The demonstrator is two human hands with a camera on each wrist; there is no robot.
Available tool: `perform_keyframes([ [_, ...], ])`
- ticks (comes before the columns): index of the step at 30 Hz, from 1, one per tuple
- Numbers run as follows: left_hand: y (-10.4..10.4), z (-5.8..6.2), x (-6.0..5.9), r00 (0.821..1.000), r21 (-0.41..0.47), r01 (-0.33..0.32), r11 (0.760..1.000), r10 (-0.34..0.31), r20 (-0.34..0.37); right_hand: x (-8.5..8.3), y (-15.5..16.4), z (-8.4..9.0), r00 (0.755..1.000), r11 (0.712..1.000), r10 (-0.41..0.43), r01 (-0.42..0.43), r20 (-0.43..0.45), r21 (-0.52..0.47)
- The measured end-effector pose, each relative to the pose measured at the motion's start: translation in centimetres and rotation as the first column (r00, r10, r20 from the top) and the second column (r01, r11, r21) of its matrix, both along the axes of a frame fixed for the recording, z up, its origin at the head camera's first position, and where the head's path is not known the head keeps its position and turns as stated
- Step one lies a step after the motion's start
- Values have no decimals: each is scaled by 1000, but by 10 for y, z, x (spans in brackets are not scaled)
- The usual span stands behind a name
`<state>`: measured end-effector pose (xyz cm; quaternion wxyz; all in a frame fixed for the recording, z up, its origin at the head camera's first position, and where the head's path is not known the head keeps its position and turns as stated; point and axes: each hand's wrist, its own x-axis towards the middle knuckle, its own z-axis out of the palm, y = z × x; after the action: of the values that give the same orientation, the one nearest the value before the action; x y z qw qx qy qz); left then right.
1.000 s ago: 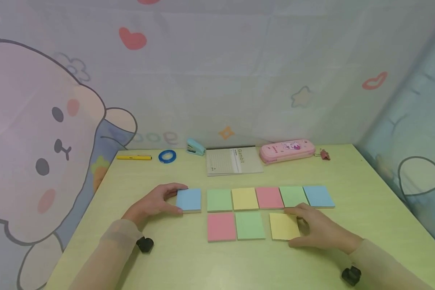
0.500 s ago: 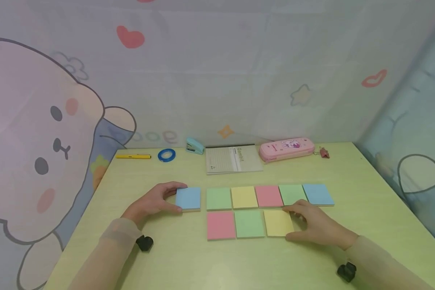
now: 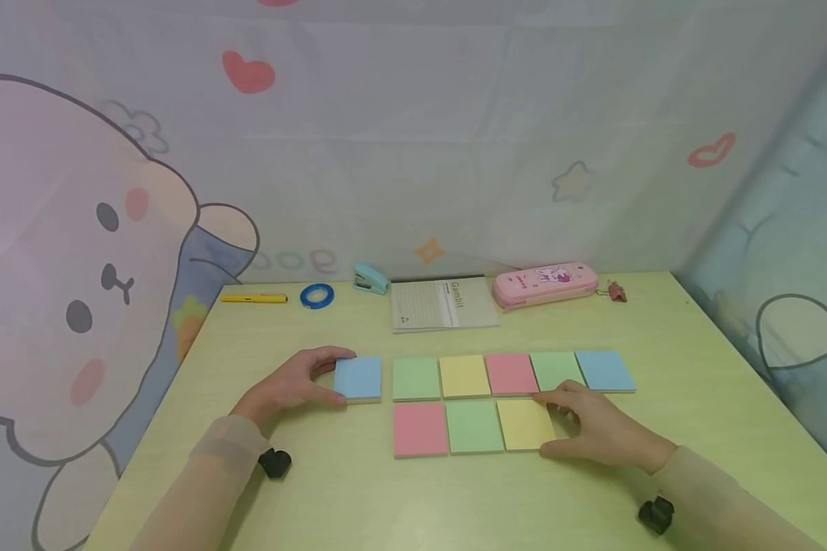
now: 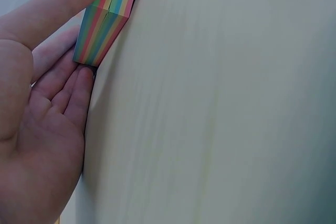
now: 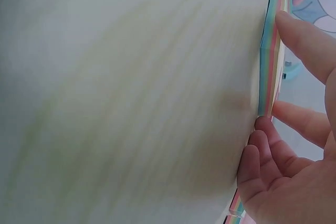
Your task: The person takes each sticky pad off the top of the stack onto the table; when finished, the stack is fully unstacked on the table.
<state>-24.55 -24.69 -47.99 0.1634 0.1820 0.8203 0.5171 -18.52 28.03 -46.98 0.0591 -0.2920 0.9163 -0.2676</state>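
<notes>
Sticky-note pads are being laid out in two rows on the counter [image 3: 696, 360], and by my judgement the work is more than half done. The back row holds five pads edge to edge: green [image 3: 416, 378], yellow [image 3: 465, 376], pink [image 3: 511, 373], green [image 3: 555, 370] and blue [image 3: 604, 370]. A sixth, the blue pad [image 3: 358, 378], sits at the left end of that line, apart from the green one by a narrow gap. The left hand [image 3: 291, 383] holds this blue pad at its left edge, thumb at the near corner and fingers curled round the far corner; the left wrist view shows the fingertips [image 4: 84, 77] against the pad's striped side. The front row holds three pads: pink [image 3: 420, 429], green [image 3: 473, 426] and the yellow pad [image 3: 525, 424], which lies close against the green one. The right hand [image 3: 596, 428] is at the yellow pad's right edge, with its grip closed lightly on it: thumb at the near corner, fingers over the far corner. The right wrist view confirms the fingers [image 5: 262, 145] touching the pad's side. Judged remaining: closing the gap beside the blue pad, and filling the front row, which is shorter than the back. At the rear of the counter lie a yellow pen [image 3: 255, 298], a blue tape roll [image 3: 317, 295], a stapler [image 3: 371, 278], a notebook [image 3: 444, 304], a pink pencil case [image 3: 546, 284] and a binder clip [image 3: 617, 291], all untouched.
</notes>
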Motion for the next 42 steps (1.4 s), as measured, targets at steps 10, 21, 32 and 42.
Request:
perform_keyframes([
  [10, 0, 0, -1, 1000, 5, 5, 1000, -5, -9, -1, 0, 0, 1000, 1000, 1, -1, -5, 5],
  [21, -3, -3, -1, 1000, -3, -4, 1000, 4, -9, 1, -15, 17, 999, 998, -50, 50, -10, -35],
  [32, -5, -3, -2, 1000, -14, -8, 1000, 8, -11, -31, -72, 56, 993, 999, 14, -18, -113, -38],
  [42, -2, -1, -1, 1000, 19, 9, 1000, -8, -15, -64, -175, 56, 980, 978, 197, -199, -37, -56],
])
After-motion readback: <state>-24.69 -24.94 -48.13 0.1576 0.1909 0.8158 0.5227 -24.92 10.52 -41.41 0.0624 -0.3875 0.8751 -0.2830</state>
